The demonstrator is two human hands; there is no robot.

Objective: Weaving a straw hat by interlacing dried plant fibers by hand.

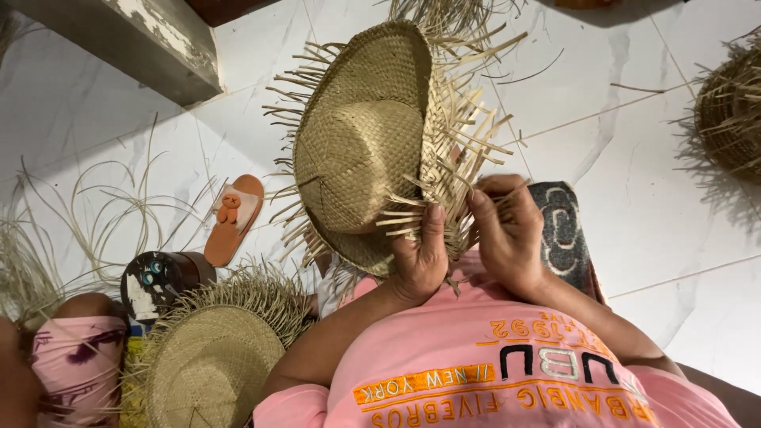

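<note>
While both hands (464, 238) grip its frayed brim, pale woven straw hat (361, 143), seemingly unfinished.

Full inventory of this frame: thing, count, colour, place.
woven straw hat: 1, tan, centre, unfinished fringed brim, held in both hands
second straw hat: 1, tan, lower left on floor
woven basket-like piece: 1, brown, right edge
sandal: 1, orange, left of centre on floor
round tin: 1, dark, beside sandal
loose straw strands: many, pale, left floor
patterned cloth: 1, dark grey, right of hands
tiled floor: white
left hand: grips brim
right hand: pinches brim strands
</note>
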